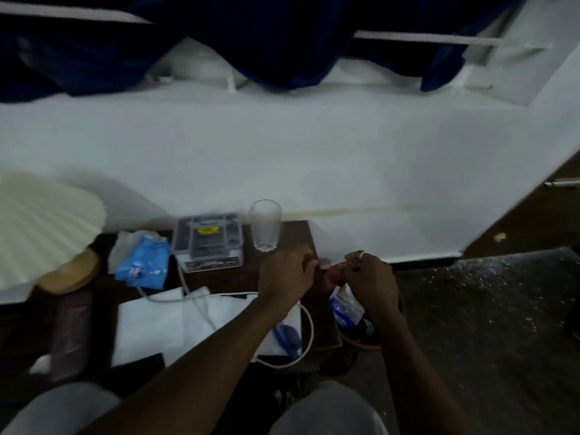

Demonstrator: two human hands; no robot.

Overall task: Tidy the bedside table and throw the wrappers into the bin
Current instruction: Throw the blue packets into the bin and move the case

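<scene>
Red-rimmed bin (361, 346) — blue-white wrapper (345, 304) inside

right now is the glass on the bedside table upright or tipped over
Upright: the glass stands on its base at the back of the bedside table, open rim facing up.

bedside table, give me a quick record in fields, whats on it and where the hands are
table: dark wood bedside table
glass: clear glass upright at the back, just right of a grey box
wrapper: blue wrapper lying left of the box
front: white sheets with a white cable looped over them
lamp: pleated shade at far left
hands: left hand and right hand close together at the table's right edge, fingers curled; contents too blurred to tell
below right hand: blue-and-white wrapper
</scene>
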